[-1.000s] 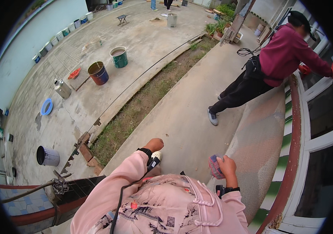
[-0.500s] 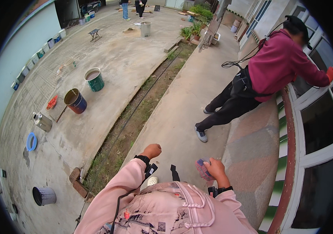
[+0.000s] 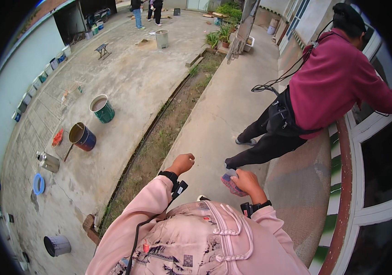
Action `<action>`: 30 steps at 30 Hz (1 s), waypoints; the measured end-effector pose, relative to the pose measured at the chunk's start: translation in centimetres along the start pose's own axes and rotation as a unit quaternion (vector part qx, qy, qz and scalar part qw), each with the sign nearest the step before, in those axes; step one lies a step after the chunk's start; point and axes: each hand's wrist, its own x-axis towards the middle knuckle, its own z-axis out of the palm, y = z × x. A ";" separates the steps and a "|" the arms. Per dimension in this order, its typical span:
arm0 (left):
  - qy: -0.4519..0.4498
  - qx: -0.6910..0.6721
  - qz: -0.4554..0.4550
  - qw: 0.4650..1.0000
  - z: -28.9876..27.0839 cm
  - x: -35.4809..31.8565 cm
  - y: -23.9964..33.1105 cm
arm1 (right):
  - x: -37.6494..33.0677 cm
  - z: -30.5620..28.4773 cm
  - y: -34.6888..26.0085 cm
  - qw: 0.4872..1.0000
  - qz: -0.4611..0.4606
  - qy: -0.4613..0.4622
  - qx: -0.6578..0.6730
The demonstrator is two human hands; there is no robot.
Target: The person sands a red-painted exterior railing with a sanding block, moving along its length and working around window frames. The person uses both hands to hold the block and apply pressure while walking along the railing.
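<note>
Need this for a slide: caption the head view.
Right hand holding a checked cloth, left hand curled; another person beside windows.

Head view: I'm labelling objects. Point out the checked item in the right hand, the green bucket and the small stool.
Checked item [image 3: 231, 184], head view, exposed side.
Green bucket [image 3: 105, 113], head view, outer wall.
Small stool [image 3: 100, 47], head view, seat.

The cloth [image 3: 231, 184] is checked in greyish purple and pinkish red. The sleeves [image 3: 134, 201] are plain pink; the pink shirt front [image 3: 173, 238] carries black brushy motifs and orange-red spots. Just beside the green bucket [image 3: 106, 113] is a dark blue bucket [image 3: 86, 140]; farther left of the green bucket, a bright blue basin [image 3: 43, 184]. Well right of the green bucket, the co-worker's sweater [image 3: 324, 87] is plain maroon, the trousers [image 3: 269, 151] black, the wall band [image 3: 335, 162] green and white.
</note>
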 end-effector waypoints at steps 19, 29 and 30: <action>0.321 -0.043 -0.010 0.946 -14.7 27.9 8.1 | 19.2 -8.2 1.2 0.999 0.014 0.035 0.024; -0.041 -0.008 0.028 0.999 -8.5 34.7 11.8 | 18.6 -9.5 3.3 0.986 0.142 0.077 0.048; -0.099 0.004 0.036 0.994 -7.3 34.9 12.0 | 18.0 -9.5 3.6 0.983 0.154 0.087 0.057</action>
